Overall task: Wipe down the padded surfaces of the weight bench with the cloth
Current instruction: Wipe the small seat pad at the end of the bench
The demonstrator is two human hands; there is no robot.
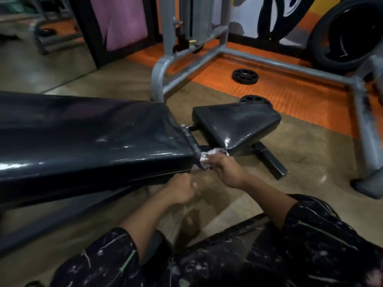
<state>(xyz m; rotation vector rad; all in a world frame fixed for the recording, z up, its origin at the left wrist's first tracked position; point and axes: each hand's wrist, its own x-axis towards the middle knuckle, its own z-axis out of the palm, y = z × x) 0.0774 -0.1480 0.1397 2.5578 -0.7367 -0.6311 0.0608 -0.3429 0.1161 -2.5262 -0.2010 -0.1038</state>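
Sleeves [310,241], dark with pale flecks, fill the bottom of the frame; we count two, one on each forearm.

Left hand [182,190], lower centre: blurred, set just under the near corner of the back pad [83,137]. We cannot tell whether its fingers are clenched or loose.

Right hand [228,169], centre: fingers closed on the cloth [207,157], a white crumpled wad. We place the cloth in the gap between the two pads, against the hinge [191,141] and touching the near lower corner of the seat pad [236,125].

Back pad: long, black, glossy, running from the left edge to the centre.

Seat pad: smaller, black, glossy, tilted, right of centre, apart from the back pad across the hinge gap.

Foot bar [271,162]: black square tube on the floor below the seat pad.

Frame [269,65]: grey tubular machine base, upper centre to right edge, standing on an orange mat [290,96].

Plates: one small black disc [245,74] flat on the mat inside the grey frame; a second [255,99] just behind the seat pad, partly hidden.

Tyre [350,32]: large, black, upright, upper right corner.

Floor [217,204]: tan, worn, under everything else.

Mirror [41,44]: upper left, reflecting floor and equipment.
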